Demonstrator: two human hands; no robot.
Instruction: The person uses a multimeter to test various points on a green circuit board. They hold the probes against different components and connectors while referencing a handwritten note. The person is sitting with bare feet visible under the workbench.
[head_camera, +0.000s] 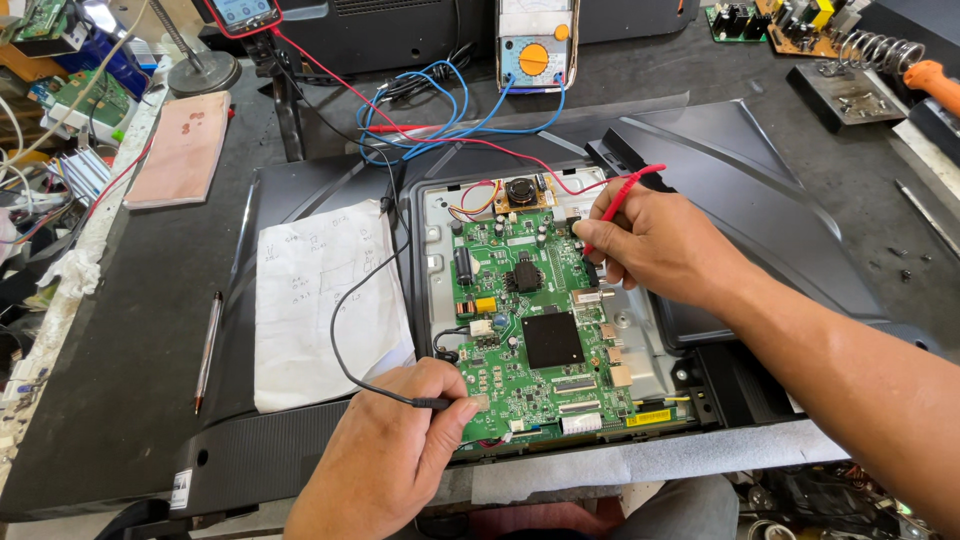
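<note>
A green circuit board (520, 330) lies in a metal tray inside the open back of a black flat screen (760, 210). My right hand (650, 245) grips a red test probe (625, 195), its tip down on the board's upper right part. At the board's lower left corner, my left hand (400, 450) pinches a black test probe (440, 403) against the edge. A black lead (345, 330) runs from it over a sheet of white paper (325, 300) with handwritten notes.
A dial multimeter (535, 45) and a digital meter (242, 14) stand at the back, with red and blue wires trailing forward. A pen (207, 350) lies left of the paper. A pink pad (180, 150), loose boards and a soldering-iron stand (860, 70) ring the bench.
</note>
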